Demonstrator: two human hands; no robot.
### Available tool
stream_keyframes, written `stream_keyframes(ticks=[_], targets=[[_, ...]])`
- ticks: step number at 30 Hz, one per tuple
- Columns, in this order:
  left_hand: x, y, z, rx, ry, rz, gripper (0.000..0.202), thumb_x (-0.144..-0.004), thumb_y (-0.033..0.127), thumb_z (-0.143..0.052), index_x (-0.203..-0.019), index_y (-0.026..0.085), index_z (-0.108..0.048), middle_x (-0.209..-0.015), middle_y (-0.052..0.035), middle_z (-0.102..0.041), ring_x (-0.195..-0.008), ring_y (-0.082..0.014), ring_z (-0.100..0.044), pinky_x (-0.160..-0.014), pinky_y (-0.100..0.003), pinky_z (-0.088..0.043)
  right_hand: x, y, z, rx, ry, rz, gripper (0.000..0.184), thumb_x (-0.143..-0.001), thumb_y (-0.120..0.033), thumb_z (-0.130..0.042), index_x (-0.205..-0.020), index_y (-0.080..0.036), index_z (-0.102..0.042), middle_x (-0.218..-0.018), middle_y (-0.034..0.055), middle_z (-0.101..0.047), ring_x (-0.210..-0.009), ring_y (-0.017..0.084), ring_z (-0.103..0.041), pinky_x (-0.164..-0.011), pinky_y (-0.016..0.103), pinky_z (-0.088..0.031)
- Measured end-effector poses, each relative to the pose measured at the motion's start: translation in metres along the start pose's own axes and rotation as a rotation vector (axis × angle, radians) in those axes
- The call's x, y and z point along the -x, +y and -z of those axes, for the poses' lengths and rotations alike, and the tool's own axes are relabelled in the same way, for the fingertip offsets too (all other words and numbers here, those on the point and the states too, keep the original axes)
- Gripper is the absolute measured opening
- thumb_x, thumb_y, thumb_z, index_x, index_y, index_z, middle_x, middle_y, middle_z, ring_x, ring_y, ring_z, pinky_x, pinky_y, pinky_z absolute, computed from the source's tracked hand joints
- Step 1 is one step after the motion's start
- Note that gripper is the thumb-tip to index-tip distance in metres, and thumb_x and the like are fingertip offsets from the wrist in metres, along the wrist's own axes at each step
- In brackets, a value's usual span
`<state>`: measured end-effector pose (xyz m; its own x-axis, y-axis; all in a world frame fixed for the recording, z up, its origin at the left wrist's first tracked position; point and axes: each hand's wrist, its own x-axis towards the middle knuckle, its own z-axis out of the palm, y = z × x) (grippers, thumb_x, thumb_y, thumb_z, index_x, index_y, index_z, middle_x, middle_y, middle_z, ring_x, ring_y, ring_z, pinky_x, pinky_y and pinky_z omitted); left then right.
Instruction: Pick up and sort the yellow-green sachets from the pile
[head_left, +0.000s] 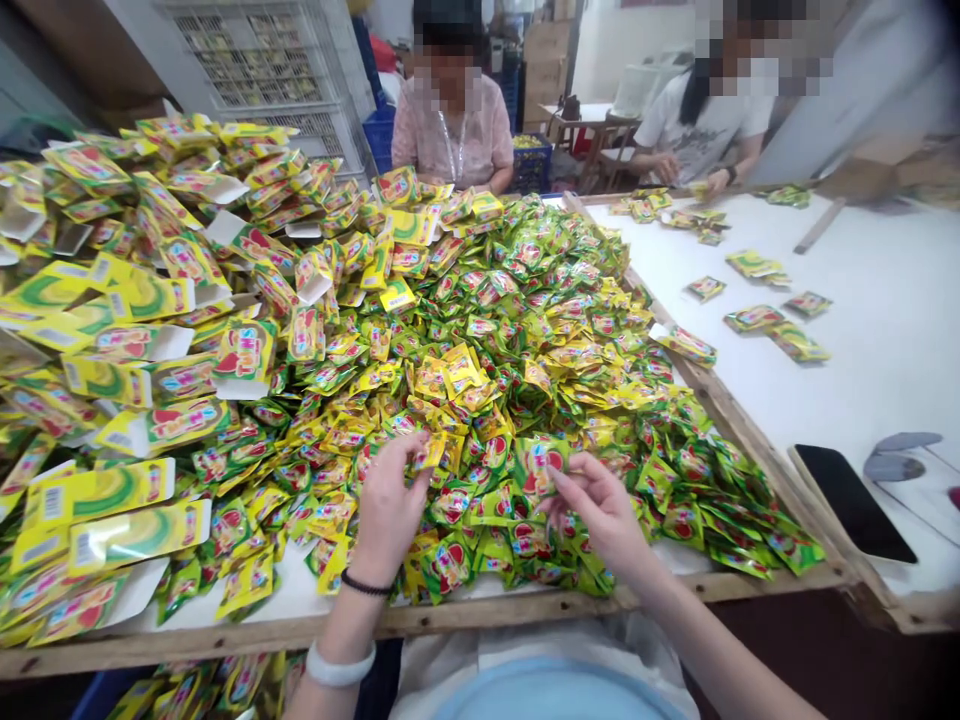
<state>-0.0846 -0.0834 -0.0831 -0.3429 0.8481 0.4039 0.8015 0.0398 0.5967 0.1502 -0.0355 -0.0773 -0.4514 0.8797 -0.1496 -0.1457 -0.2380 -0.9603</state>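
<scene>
My left hand [393, 497], with a dark band and a pale bangle at the wrist, is over the near middle of the heap. Its fingertips pinch a small yellow sachet [433, 451]. To the right, my right hand [600, 500] grips a green sachet [538, 464] with a watermelon picture between thumb and fingers. Beneath and around both hands spreads a thick heap of green and yellow sachets [495, 375]. Flat-sided yellow cardboard boxes [127, 490], several with open white ends, are piled on the left.
A wooden rim [510, 610] edges the table. On the white table at right lie a phone [853, 503], grey earphones or similar [896, 455] and several packets [799, 340]. Two people [454, 125] work across the table. White crates [262, 60] are stacked behind.
</scene>
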Motion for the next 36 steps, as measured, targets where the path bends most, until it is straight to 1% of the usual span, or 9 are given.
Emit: stream_keyframes(ticks=[3, 5, 10, 16, 24, 28, 31, 33, 36], targets=[[0.009, 0.028, -0.005, 0.355, -0.057, 0.259, 0.033, -0.086, 0.036, -0.050, -0.115, 0.021, -0.048, -0.072, 0.0017, -0.058, -0.062, -0.0133, -0.056, -0.062, -0.025, -0.046, 0.001, 0.001, -0.024, -0.108, -0.060, -0.048, 0.029, -0.082, -0.045, -0.059, -0.084, -0.023, -0.041, -0.059, -0.0033, -0.065, -0.045, 0.012, -0.057, -0.045, 0.023, -0.044], [0.015, 0.045, -0.009, 0.523, -0.168, 0.368, 0.039, -0.087, 0.041, -0.047, -0.120, 0.020, -0.048, -0.063, 0.0029, -0.054, -0.054, -0.0125, -0.052, -0.054, -0.024, -0.043, -0.003, 0.003, -0.037, -0.122, -0.075, -0.045, 0.029, -0.081, -0.045, -0.060, -0.083, -0.022, -0.042, -0.058, -0.0034, -0.065, -0.043, 0.011, -0.055, -0.043, 0.021, -0.042], [0.026, 0.058, -0.015, 0.697, -0.163, 0.555, 0.047, -0.086, 0.052, -0.039, -0.110, 0.017, -0.059, -0.085, -0.0069, -0.064, -0.084, -0.0214, -0.059, -0.074, -0.031, -0.048, -0.011, 0.006, -0.044, 0.020, -0.052, 0.024, 0.025, -0.082, -0.042, -0.059, -0.082, -0.020, -0.049, -0.058, -0.0033, -0.061, -0.044, 0.008, -0.049, -0.043, 0.020, -0.038], [0.026, 0.048, -0.014, 0.702, -0.242, 0.681, 0.052, -0.084, 0.055, -0.043, -0.117, 0.017, -0.055, -0.106, -0.0118, -0.061, -0.104, -0.0260, -0.054, -0.085, -0.037, -0.046, -0.011, -0.012, -0.017, 0.267, -0.178, 0.044, 0.025, -0.086, -0.044, -0.052, -0.086, -0.019, -0.053, -0.056, -0.0050, -0.052, -0.044, 0.008, -0.045, -0.043, 0.020, -0.036], [0.017, 0.070, -0.006, 0.846, -0.625, 0.277, 0.037, -0.086, 0.039, -0.051, -0.117, 0.019, -0.057, -0.113, -0.0066, -0.062, -0.105, -0.0206, -0.054, -0.095, -0.033, -0.041, -0.019, -0.064, 0.003, 0.924, -0.432, 0.387, 0.019, -0.091, -0.027, -0.047, -0.081, -0.018, -0.062, -0.067, -0.0003, -0.057, -0.061, 0.011, -0.049, -0.060, 0.022, -0.037], [0.017, 0.073, -0.008, 0.874, -0.590, 0.306, 0.034, -0.088, 0.035, -0.049, -0.114, 0.015, -0.058, -0.102, -0.0067, -0.065, -0.093, -0.0190, -0.058, -0.087, -0.031, -0.045, -0.021, -0.053, 0.002, 0.771, -0.257, 0.319, 0.012, -0.086, -0.031, -0.056, -0.089, -0.019, -0.057, -0.071, -0.0008, -0.056, -0.062, 0.011, -0.049, -0.056, 0.022, -0.039], [0.017, 0.072, -0.015, 0.951, -0.532, 0.374, 0.035, -0.088, 0.037, -0.048, -0.114, 0.015, -0.056, -0.102, -0.0067, -0.065, -0.096, -0.0197, -0.058, -0.086, -0.031, -0.045, -0.019, -0.039, 0.000, 0.501, -0.107, 0.267, 0.045, -0.081, -0.037, -0.061, -0.121, -0.023, -0.043, -0.107, 0.0075, -0.057, -0.086, 0.015, -0.056, -0.068, 0.026, -0.047], [0.020, 0.075, -0.023, 0.933, -0.466, 0.376, 0.034, -0.089, 0.038, -0.046, -0.114, 0.017, -0.055, -0.114, -0.0075, -0.060, -0.110, -0.0208, -0.052, -0.096, -0.032, -0.040, -0.016, -0.031, -0.005, 0.363, -0.152, 0.199, 0.055, -0.081, -0.039, -0.061, -0.130, -0.026, -0.036, -0.121, 0.0091, -0.053, -0.097, 0.017, -0.057, -0.076, 0.029, -0.049], [0.028, 0.087, -0.036, 0.772, -0.325, 0.311, 0.033, -0.092, 0.036, -0.039, -0.118, 0.020, -0.051, -0.131, -0.0084, -0.044, -0.128, -0.0192, -0.035, -0.108, -0.033, -0.026, -0.012, -0.023, -0.012, 0.280, -0.140, 0.143, 0.041, -0.085, -0.041, -0.056, -0.121, -0.022, -0.049, -0.104, 0.0063, -0.063, -0.086, 0.017, -0.061, -0.076, 0.030, -0.050]])
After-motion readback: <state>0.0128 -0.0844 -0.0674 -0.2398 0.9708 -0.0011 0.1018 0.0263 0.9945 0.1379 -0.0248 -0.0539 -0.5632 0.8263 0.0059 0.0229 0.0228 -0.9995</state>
